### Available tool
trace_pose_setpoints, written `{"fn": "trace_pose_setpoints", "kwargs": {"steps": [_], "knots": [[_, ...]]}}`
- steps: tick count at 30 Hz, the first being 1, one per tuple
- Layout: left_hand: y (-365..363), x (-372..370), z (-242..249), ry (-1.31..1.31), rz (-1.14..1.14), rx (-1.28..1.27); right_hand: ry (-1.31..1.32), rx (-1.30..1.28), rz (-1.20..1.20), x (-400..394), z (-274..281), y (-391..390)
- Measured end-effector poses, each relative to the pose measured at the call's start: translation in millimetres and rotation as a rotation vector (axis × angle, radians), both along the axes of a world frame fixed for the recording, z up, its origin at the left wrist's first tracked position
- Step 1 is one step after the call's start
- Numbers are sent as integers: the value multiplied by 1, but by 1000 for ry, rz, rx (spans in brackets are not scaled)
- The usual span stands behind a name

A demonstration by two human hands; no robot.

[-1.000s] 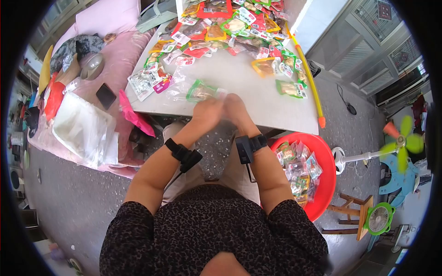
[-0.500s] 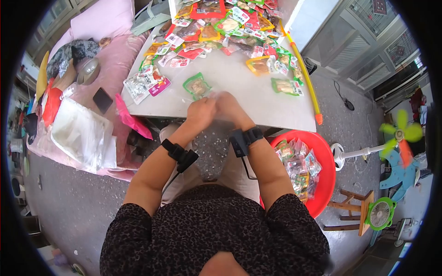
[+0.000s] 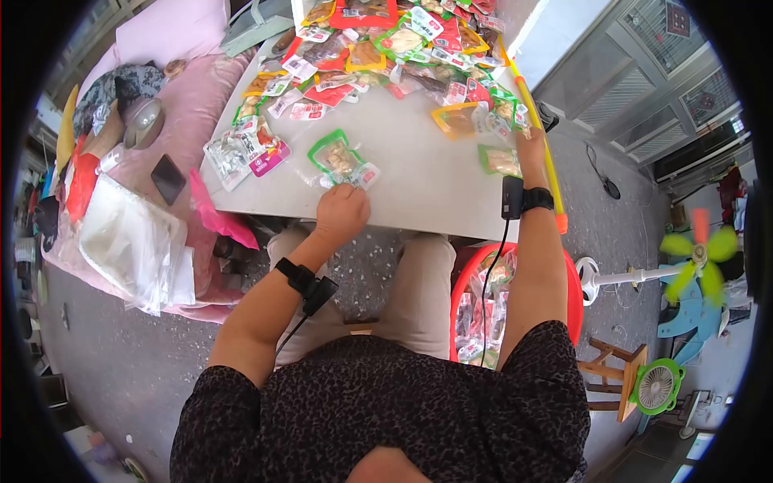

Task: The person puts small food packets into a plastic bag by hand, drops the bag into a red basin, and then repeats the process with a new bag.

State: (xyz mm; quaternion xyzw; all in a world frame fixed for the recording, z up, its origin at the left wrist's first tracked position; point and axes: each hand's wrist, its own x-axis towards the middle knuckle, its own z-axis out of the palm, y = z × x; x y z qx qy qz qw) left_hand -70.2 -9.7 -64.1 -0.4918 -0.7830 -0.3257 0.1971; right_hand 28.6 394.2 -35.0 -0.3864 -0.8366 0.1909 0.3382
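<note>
My left hand is closed at the near edge of the table, its curled fingers at the lower edge of a green-bordered clear snack packet. That packet lies flat, with pale food inside and a white label at its lower corner. My right hand is stretched to the table's right edge, beside another green-bordered packet and touching the packets at the right end of the pile. Its fingers are mostly hidden from above, so their grip does not show. A yellow-bordered packet lies to the left of it.
A heap of colourful snack packets covers the back of the white table. A yellow pole runs along its right edge. Below stands a red basin with packets inside. Silver and purple packets lie at the table's left.
My hands were together at the near edge of the green-bordered packet. My right hand has swung away to the right edge of the table; my left hand has stayed near the packet.
</note>
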Motion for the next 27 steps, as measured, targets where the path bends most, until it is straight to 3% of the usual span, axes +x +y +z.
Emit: {"fn": "trace_pose_setpoints", "kwargs": {"steps": [1, 4, 7, 12, 15, 20, 27], "knots": [[-1, 0, 1, -17, -9, -11, 66, 31, -39, 1, -4, 10], [-1, -1, 4, -42, -18, -25, -222, 70, -128, -2, -6, 28], [-1, -2, 1, -40, -26, -39, -444, -61, -261, -7, -1, 19], [-4, -3, -2, -34, -62, 2, -582, 70, -147, -7, -12, 20], [-3, -3, 2, 19, -70, -29, -484, 54, -124, -5, -6, 13], [-6, 1, 15, 110, -60, -129, -20, -72, -60, 19, 13, -17], [-3, 0, 1, -55, 14, -105, 254, 12, -33, 45, 36, -77]]}}
